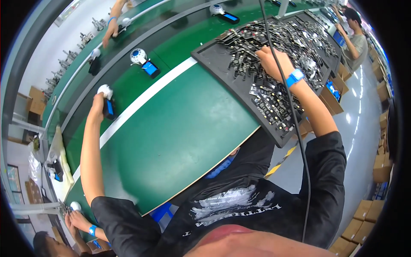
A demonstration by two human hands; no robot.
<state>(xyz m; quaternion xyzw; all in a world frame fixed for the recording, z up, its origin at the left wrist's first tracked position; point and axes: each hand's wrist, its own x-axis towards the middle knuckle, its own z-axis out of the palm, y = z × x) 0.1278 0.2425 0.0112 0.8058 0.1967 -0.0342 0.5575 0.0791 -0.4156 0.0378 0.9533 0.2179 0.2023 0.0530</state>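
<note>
At the belt on the left, my left hand (99,105) is closed round a white-headed device (109,107) with a black body and a blue panel. Its fingertips are partly hidden behind the device. My right hand (275,64), with a blue wrist strap (295,77), is on a heap of small dark circuit boards (295,40) in a black tray (217,64). Its fingers are bent and drawn together among the boards; what they pinch, if anything, is hidden.
A similar device (145,63) lies farther along the green belt (171,47). The green worktop (184,132) spans the space before me. A dark cable (295,124) hangs past my right forearm. Co-workers' hands (112,31) reach in from across the belt and lower left.
</note>
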